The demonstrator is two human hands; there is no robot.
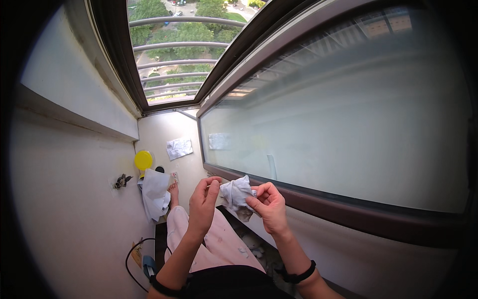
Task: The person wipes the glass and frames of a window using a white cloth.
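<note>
A crumpled, whitish cloth (235,192) with soiled patches hangs before me at the lower corner of the opened window sash. My right hand (272,207) pinches its right side between thumb and fingers. At the cloth's left edge is my left hand (203,203), with thumb and fingers bent close together. Whether those fingertips grip the fabric cannot be made out. A second white cloth (179,148) lies spread on the pale sill (157,125) beneath the window opening.
The frosted-glass sash (328,142) with its brown frame (298,198) swings in on my right. Railings (183,45) cross the window opening, with trees far below. At left are a yellow round lid (143,160), white paper (155,192), a wall fixture (122,181) and a dark cable (127,261).
</note>
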